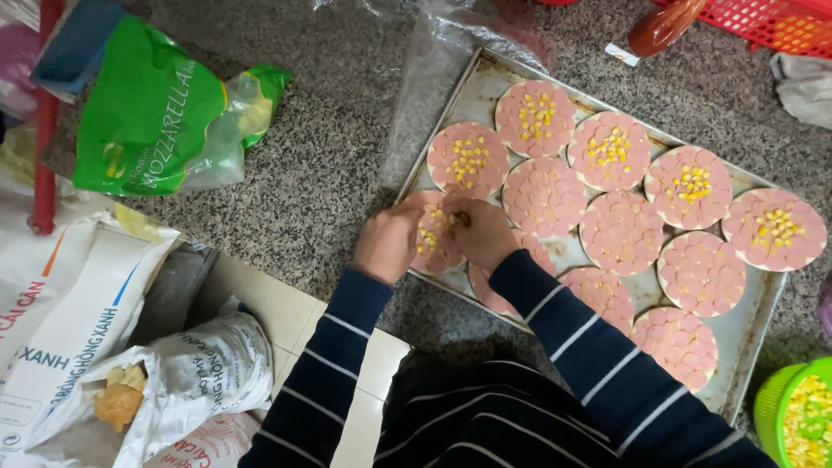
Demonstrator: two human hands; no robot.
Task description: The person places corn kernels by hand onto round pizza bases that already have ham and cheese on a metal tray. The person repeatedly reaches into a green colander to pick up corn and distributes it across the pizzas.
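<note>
The work went on at a speckled grey stone counter [329, 173], with pale floor tiles [277, 303] below its edge. A big metal baking tray [745, 334] sat on the counter. It was full of small round pizzas covered with pink sausage slices. Some of them had yellow corn in the middle, and some had only sausage.

The person's two hands were close together over the small pizza [431, 236] at the near left corner of the tray. The left hand [387, 244] rested on the left edge of that pizza with its fingers curled in. The right hand [482, 231] was just beside it, with its fingertips pinched together over the corn on that pizza. Whether corn was held in the pinch could not be seen. Both arms wore dark blue sleeves [598, 355] with thin white stripes.

A green bowl of corn [797, 416] stood at the right, near the tray's corner. A green cheese bag [156, 113] lay well apart on the counter to the left. A clear plastic sheet [433, 78] lay by the tray's far left end. A red basket [763, 22] sat at the far right. White sacks [78, 329] were down on the floor at the left.
</note>
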